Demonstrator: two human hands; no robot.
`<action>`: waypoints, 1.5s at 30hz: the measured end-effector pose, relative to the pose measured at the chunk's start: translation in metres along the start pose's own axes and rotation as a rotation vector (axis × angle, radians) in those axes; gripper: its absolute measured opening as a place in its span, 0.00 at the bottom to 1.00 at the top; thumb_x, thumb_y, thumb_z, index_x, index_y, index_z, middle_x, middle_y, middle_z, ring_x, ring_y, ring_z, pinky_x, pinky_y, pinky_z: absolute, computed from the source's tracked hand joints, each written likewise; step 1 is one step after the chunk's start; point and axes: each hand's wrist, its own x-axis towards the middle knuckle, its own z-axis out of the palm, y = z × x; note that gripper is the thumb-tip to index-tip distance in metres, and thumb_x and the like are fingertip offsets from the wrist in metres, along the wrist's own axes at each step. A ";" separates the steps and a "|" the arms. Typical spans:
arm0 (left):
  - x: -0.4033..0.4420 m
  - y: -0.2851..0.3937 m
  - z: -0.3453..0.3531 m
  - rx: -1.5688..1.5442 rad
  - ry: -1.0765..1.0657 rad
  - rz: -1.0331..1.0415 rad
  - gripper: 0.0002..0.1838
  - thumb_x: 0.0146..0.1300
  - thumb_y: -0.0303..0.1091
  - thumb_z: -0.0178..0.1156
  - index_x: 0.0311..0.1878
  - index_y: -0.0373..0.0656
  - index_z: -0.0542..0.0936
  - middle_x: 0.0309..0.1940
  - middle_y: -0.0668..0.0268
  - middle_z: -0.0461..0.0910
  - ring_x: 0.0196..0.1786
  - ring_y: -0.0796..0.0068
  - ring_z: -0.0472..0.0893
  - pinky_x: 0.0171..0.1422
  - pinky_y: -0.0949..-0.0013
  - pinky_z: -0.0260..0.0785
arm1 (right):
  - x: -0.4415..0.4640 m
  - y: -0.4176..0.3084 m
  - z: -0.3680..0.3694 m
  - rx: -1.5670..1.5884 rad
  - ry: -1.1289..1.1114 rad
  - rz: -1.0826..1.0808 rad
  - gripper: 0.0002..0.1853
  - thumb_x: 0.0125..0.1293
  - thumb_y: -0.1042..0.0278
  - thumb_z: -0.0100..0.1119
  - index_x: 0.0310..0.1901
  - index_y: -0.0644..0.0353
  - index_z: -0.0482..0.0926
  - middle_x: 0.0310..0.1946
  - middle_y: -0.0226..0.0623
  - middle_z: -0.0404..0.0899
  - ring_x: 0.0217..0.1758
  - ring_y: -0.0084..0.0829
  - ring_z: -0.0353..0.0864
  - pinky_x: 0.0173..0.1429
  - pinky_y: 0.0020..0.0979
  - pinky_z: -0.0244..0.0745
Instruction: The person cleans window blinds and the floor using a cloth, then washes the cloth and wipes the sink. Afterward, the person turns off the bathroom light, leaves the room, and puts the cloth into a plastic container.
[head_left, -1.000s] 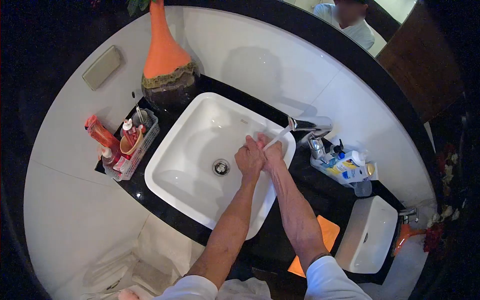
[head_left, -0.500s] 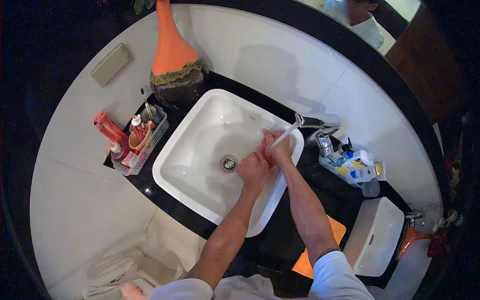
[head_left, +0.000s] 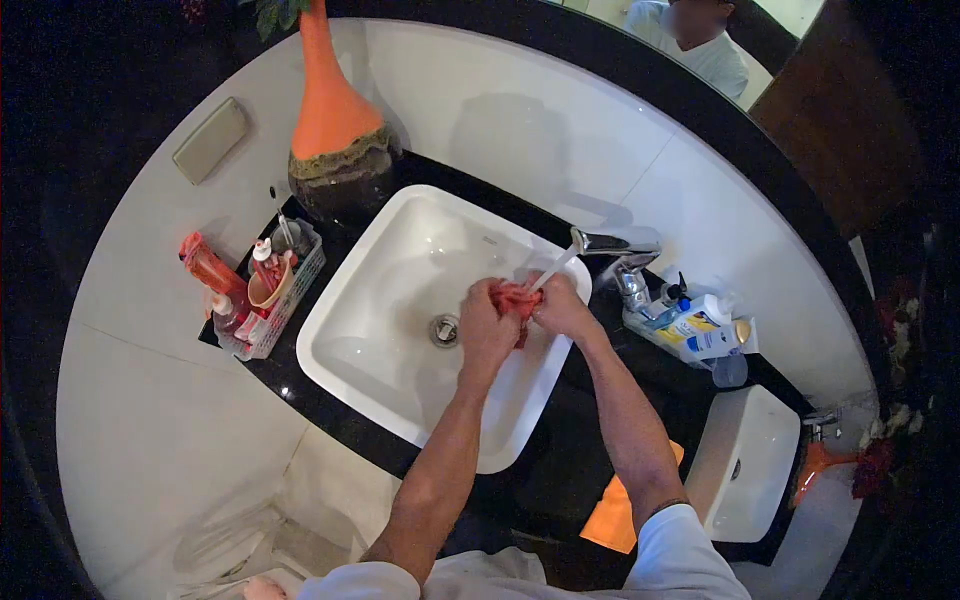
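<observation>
A wet red cloth (head_left: 516, 299) is stretched between my two hands, over the right side of the white sink (head_left: 385, 385). My left hand (head_left: 487, 328) is closed on its left part, and my right hand (head_left: 563, 309) grips its right part. Water from the chrome faucet (head_left: 618, 243) streams down onto the cloth by my right hand. Some fingertips are hidden by the cloth and the hands themselves. Left of my hands, the metal drain (head_left: 444, 329) shows in the basin.
On the left stands a basket (head_left: 290, 300) of toiletries, behind it an orange vase (head_left: 335, 90). A second basket (head_left: 664, 337) with bottles sits right of the faucet. An orange cloth (head_left: 612, 515) and a white rectangular basin (head_left: 745, 465) lie at the lower right.
My hands have moved apart, the left one shifting left and up, so more of the red cloth shows between them. The whole view has shifted slightly. Water keeps running.
</observation>
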 end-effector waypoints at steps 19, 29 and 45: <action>0.007 -0.036 0.010 0.043 -0.274 -0.089 0.22 0.40 0.30 0.72 0.41 0.35 0.78 0.36 0.51 0.82 0.39 0.51 0.82 0.46 0.60 0.74 | -0.010 0.002 -0.021 0.633 -0.134 0.210 0.21 0.42 0.80 0.65 0.43 0.66 0.79 0.37 0.36 0.83 0.43 0.33 0.82 0.47 0.29 0.76; 0.010 -0.040 0.007 0.003 -0.061 0.363 0.43 0.36 0.27 0.75 0.61 0.41 0.68 0.61 0.45 0.67 0.60 0.44 0.70 0.54 0.56 0.71 | 0.004 -0.006 -0.003 0.536 -0.307 -0.013 0.34 0.32 0.79 0.73 0.50 0.62 0.75 0.42 0.38 0.80 0.48 0.36 0.79 0.57 0.34 0.74; 0.031 -0.030 0.003 0.527 -0.528 0.275 0.25 0.44 0.26 0.65 0.48 0.35 0.68 0.34 0.46 0.80 0.39 0.45 0.82 0.43 0.50 0.75 | 0.023 -0.007 0.021 -0.173 -0.185 -0.286 0.20 0.44 0.62 0.67 0.39 0.59 0.73 0.30 0.52 0.80 0.38 0.52 0.81 0.43 0.45 0.77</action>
